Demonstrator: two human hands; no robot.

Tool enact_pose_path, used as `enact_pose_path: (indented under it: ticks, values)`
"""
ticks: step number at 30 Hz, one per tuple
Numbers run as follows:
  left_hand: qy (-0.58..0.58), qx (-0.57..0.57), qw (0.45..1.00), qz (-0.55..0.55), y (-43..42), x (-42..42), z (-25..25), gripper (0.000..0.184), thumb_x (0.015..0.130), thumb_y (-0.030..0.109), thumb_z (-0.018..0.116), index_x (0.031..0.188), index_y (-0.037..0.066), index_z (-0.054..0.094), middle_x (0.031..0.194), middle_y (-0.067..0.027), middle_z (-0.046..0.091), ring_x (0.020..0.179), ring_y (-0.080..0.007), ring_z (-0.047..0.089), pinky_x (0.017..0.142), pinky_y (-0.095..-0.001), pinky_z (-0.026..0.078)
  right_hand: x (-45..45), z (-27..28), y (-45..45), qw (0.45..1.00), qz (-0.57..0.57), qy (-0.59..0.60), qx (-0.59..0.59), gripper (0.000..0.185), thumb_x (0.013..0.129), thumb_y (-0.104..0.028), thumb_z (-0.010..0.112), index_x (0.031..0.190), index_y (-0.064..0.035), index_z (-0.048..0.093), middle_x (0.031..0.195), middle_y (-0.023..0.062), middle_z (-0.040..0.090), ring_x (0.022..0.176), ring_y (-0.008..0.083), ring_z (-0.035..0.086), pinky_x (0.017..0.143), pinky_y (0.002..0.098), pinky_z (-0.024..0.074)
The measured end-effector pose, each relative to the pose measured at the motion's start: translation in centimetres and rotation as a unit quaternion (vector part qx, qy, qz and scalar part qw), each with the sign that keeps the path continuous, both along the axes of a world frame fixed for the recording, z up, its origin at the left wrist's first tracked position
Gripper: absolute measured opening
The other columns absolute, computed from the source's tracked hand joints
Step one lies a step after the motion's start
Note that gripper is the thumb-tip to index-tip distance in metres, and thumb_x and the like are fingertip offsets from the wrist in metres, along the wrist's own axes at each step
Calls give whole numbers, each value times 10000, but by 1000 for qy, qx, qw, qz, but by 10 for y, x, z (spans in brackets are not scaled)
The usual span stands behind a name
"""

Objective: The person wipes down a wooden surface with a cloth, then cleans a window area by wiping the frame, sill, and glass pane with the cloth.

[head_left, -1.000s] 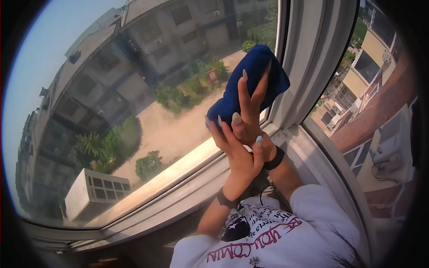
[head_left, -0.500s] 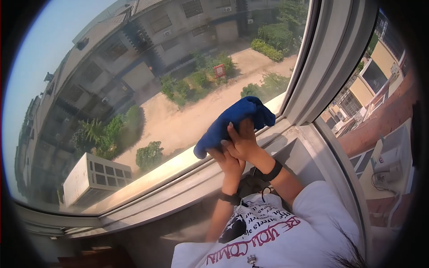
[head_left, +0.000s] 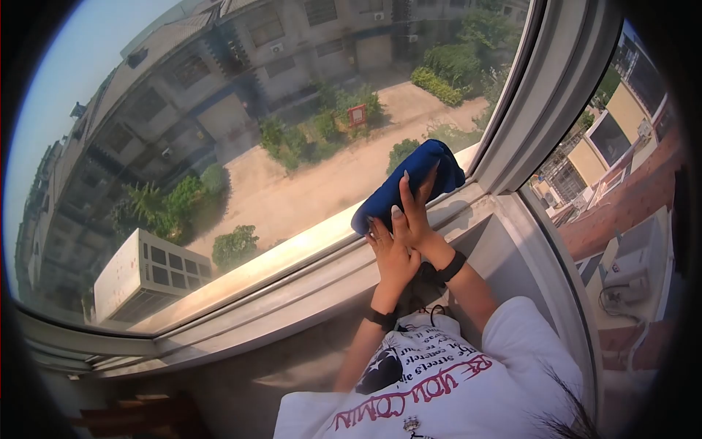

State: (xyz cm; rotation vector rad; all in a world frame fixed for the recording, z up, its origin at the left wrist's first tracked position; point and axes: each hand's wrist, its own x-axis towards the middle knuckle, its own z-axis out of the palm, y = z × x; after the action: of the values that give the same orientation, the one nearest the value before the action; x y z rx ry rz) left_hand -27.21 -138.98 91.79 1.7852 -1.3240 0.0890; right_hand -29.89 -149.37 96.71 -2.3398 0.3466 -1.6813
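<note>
A bunched dark blue cloth (head_left: 406, 186) lies against the lower right part of the window pane (head_left: 292, 186), close to the frame corner. My right hand (head_left: 420, 225) holds it to the glass, with long fingers stretched over its middle. Just below and to the left, my left hand (head_left: 393, 260) grips the cloth's lower left end with its fingertips. The two hands touch near the thumbs. Both wrists wear black bands. The face of the cloth towards the glass is hidden.
The window frame (head_left: 537, 95) rises on the right, and its sill rail (head_left: 292, 282) runs along the bottom. Beyond the pane stand a white outdoor air-conditioner unit (head_left: 150, 278), shrubs and a grey building. Another opening at the right shows rooftops outside.
Both hands and the blue cloth have slid up and to the right along the glass, nearer the frame corner. My right hand's fingers are more stretched out.
</note>
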Motion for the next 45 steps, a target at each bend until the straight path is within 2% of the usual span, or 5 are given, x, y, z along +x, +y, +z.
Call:
enact_pose_path:
  ticks: [11,16,21,30,45]
  values:
    - [-69,-118,988,64,32,55,113,816,675,194,701,1413,60,378,1476,-363,148,1402,-532,55,1060,-714,42,63,164,52,988,18,-16,-155,575,916,-527,472,1440,-293,425,1498,328,224,1376,496,256,1039,623,236]
    - [-39,-22,999,18,96,80,65,756,777,266,692,1413,24,362,1481,-320,198,1400,-501,103,1090,-656,34,88,102,97,981,-19,146,-127,620,865,-597,495,1428,-348,422,1458,409,168,1374,559,166,1072,663,122]
    - [112,34,993,-11,164,74,5,651,808,221,664,1365,2,409,1467,-318,220,1389,-487,139,1111,-579,126,82,-1,139,904,114,406,-69,499,926,-478,499,1412,-380,442,1502,146,336,1361,368,339,1085,540,271]
    - [40,-181,979,83,186,102,27,289,846,46,542,1123,-27,573,1319,-236,517,1134,-375,564,970,-426,442,85,14,133,956,115,245,-116,485,841,-352,612,1323,-320,562,1492,78,355,1306,303,414,1042,453,371]
    - [-36,-319,946,35,111,130,46,303,715,-70,563,1006,-19,499,1049,-259,617,951,-377,622,872,-425,471,97,70,108,972,-4,117,-206,380,922,-494,433,1203,-365,654,1355,153,471,1252,325,427,977,456,327]
